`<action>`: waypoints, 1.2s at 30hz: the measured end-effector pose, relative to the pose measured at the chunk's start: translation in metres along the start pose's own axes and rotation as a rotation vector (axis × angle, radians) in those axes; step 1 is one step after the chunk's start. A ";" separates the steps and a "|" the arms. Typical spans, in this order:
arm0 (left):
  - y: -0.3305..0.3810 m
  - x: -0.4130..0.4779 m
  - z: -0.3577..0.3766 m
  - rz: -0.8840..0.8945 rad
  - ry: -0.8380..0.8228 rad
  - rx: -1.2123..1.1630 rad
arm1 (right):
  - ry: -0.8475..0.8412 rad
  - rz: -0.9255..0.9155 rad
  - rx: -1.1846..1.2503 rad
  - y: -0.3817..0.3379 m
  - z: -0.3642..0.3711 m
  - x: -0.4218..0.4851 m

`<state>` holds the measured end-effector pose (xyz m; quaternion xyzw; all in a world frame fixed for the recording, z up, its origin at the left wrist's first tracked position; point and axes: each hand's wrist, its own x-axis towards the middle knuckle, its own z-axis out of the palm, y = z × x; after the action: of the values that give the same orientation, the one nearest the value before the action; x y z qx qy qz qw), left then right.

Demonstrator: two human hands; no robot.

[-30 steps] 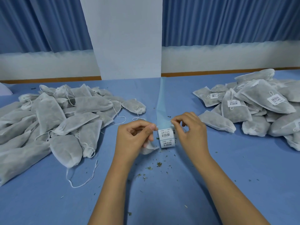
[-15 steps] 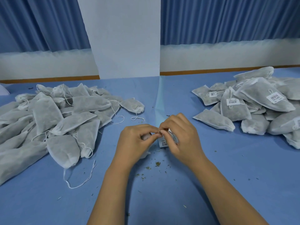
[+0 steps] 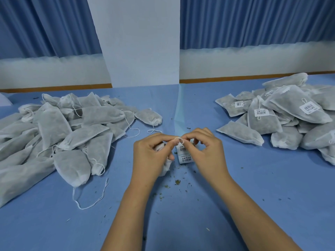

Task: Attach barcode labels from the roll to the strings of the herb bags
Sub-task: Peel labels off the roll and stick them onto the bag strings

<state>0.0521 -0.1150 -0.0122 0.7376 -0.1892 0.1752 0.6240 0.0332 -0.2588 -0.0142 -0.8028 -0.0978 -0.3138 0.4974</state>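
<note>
Head view, fingertips (image 3: pixel 173 141): thumb and forefinger of both hands meet narrowly, pinching a small white string loop (image 3: pixel 179 140) between them, raised just above the table, I'd say to hold it open and taut.
Left hand (image 3: pixel 152 154): besides the pinch, its lower fingers curl round a herb bag (image 3: pixel 165 169), mostly hidden in the palm; that keeps the bag's own string short and under control.
Right hand (image 3: pixel 208 151): only the pinch is busy; the other fingers arch loosely and hold nothing that I can see.
Label strip (image 3: pixel 184 155): two barcode labels show directly beneath the loop, partly hidden by the fingers; whether one is already lifted I cannot tell.
Backing paper (image 3: pixel 178 115): a pale band running from the labels away to the far side, laid along the centre so the next label feeds toward the hands.
Herb crumbs (image 3: pixel 177 182): scattered on the blue table (image 3: pixel 54 223) just near of the hands.
Unlabelled pile (image 3: pixel 63 133): bags on the left, strings trailing loose, within the left hand's reach.
Labelled pile (image 3: pixel 290 120): bags on the right, several showing barcode tags.
Step, as I judge it: lining the loop up with a label; much of the left heap remains.
</note>
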 end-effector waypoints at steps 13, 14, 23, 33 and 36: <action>0.003 0.001 0.002 -0.140 -0.041 -0.074 | 0.062 -0.058 0.076 -0.004 0.004 -0.004; 0.004 0.001 0.003 -0.150 -0.060 -0.102 | 0.079 -0.066 0.087 -0.003 0.005 -0.003; 0.010 0.001 0.002 -0.294 -0.066 -0.271 | 0.130 -0.194 -0.034 -0.002 0.001 -0.003; 0.010 0.003 0.000 -0.261 -0.161 -0.204 | 0.164 -0.226 -0.084 0.004 0.000 -0.001; 0.011 0.001 0.000 -0.256 -0.206 -0.195 | 0.128 -0.202 -0.159 0.005 0.000 0.000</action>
<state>0.0480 -0.1165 -0.0023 0.7059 -0.1729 -0.0012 0.6869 0.0359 -0.2616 -0.0178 -0.8040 -0.1211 -0.4199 0.4032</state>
